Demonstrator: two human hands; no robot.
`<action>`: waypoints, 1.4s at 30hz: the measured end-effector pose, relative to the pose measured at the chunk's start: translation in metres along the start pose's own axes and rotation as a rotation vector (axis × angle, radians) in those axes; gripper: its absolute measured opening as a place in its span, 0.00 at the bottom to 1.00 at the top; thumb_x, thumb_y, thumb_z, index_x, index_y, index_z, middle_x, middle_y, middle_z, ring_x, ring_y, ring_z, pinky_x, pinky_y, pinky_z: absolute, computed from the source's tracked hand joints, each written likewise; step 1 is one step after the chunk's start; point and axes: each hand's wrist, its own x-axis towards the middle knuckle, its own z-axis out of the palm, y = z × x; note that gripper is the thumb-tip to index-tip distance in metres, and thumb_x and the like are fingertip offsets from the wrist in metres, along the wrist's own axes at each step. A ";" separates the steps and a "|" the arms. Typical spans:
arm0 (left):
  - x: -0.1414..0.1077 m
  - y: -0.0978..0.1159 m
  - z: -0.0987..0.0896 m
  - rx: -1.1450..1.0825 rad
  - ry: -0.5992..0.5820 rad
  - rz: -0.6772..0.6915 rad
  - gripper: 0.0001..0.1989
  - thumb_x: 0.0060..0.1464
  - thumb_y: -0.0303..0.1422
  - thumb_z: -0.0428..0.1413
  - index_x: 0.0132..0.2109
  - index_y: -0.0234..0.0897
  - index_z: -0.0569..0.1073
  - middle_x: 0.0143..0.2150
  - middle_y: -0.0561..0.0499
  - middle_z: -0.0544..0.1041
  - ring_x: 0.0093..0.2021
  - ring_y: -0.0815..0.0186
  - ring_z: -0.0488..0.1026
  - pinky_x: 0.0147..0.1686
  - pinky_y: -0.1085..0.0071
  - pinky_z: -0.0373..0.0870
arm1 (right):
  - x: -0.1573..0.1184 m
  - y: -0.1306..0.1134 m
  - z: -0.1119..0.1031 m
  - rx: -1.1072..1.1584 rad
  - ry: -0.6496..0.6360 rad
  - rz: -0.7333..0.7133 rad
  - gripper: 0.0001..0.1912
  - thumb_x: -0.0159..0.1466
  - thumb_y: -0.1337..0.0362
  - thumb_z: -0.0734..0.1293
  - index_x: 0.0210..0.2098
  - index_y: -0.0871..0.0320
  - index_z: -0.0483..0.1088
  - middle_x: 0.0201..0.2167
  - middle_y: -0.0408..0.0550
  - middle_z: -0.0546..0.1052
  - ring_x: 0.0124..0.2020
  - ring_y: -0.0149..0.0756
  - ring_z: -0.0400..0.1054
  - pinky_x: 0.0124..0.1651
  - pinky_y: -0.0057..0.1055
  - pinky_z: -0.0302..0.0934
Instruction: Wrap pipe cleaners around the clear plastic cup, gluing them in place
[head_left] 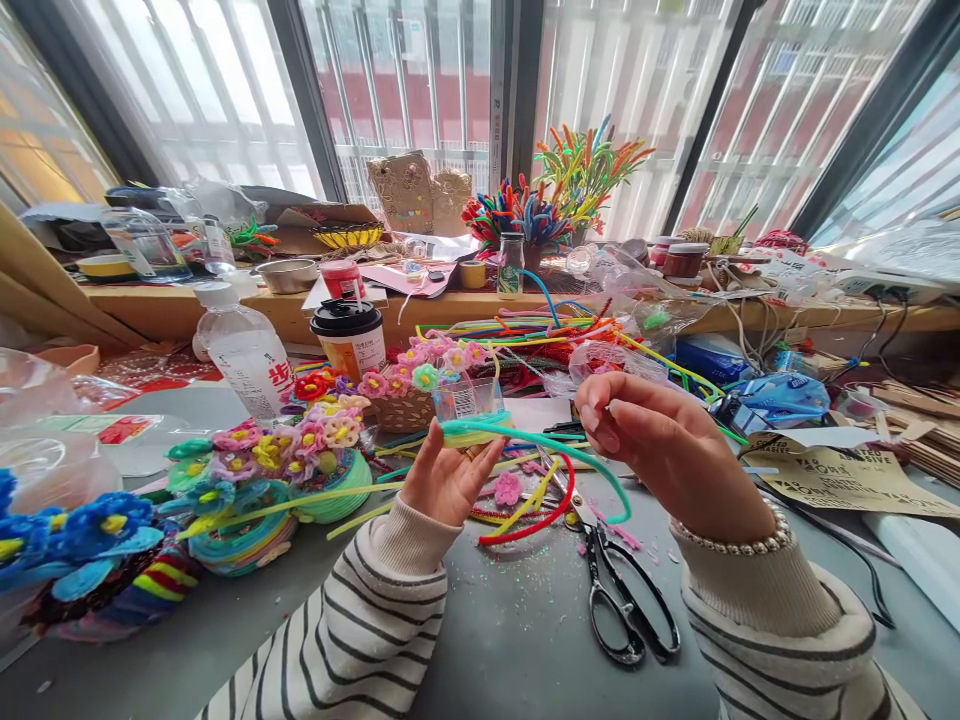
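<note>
My left hand (450, 482) grips a small clear plastic cup (466, 398) with a barcode label, thumb on one side and fingers on the other. Around the cup's lower part runs a yellow-green band, and a turquoise pipe cleaner (577, 447) trails from it in a curve to the right. My right hand (660, 440) is raised beside it, thumb and fingertips pinched together; anything between them is too small to make out. Below lie black-handled scissors (622, 590), a red pipe cleaner (551, 520), a yellow pipe cleaner (534, 498) and a pink fuzzy flower (508, 489).
On the left stand flower-filled pipe-cleaner baskets (240, 520), a water bottle (244, 350) and a lidded drink cup (349, 335). Behind my hands is a heap of pipe cleaners (525, 345). Sandpaper sheets (847, 475) lie right; a cluttered ledge (450, 303) runs along the windows.
</note>
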 end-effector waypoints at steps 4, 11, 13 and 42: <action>0.001 0.001 -0.001 -0.054 -0.025 0.039 0.34 0.58 0.41 0.40 0.63 0.24 0.38 0.49 0.35 0.71 0.46 0.63 0.72 0.50 0.73 0.63 | 0.001 0.001 0.000 -0.052 -0.016 -0.011 0.07 0.58 0.60 0.63 0.29 0.57 0.68 0.26 0.42 0.65 0.23 0.25 0.51 0.23 0.25 0.46; 0.002 0.001 0.001 -0.058 0.017 0.065 0.30 0.59 0.39 0.38 0.61 0.20 0.45 0.44 0.35 0.74 0.45 0.60 0.72 0.46 0.73 0.67 | 0.003 0.001 0.001 0.031 0.024 0.028 0.06 0.57 0.65 0.59 0.25 0.58 0.64 0.23 0.41 0.61 0.22 0.24 0.50 0.23 0.25 0.44; 0.002 0.001 0.001 -0.064 0.019 0.066 0.29 0.59 0.38 0.39 0.61 0.20 0.47 0.42 0.36 0.75 0.45 0.59 0.73 0.45 0.73 0.68 | 0.005 0.003 0.000 0.084 0.043 0.010 0.07 0.55 0.68 0.58 0.21 0.58 0.61 0.20 0.39 0.58 0.21 0.24 0.48 0.22 0.25 0.43; 0.003 0.002 0.004 0.011 0.076 0.078 0.27 0.57 0.36 0.43 0.60 0.26 0.52 0.43 0.39 0.75 0.45 0.61 0.73 0.45 0.72 0.69 | -0.090 0.050 -0.070 -0.710 0.405 0.311 0.11 0.54 0.55 0.64 0.27 0.57 0.67 0.24 0.44 0.70 0.22 0.29 0.59 0.24 0.27 0.58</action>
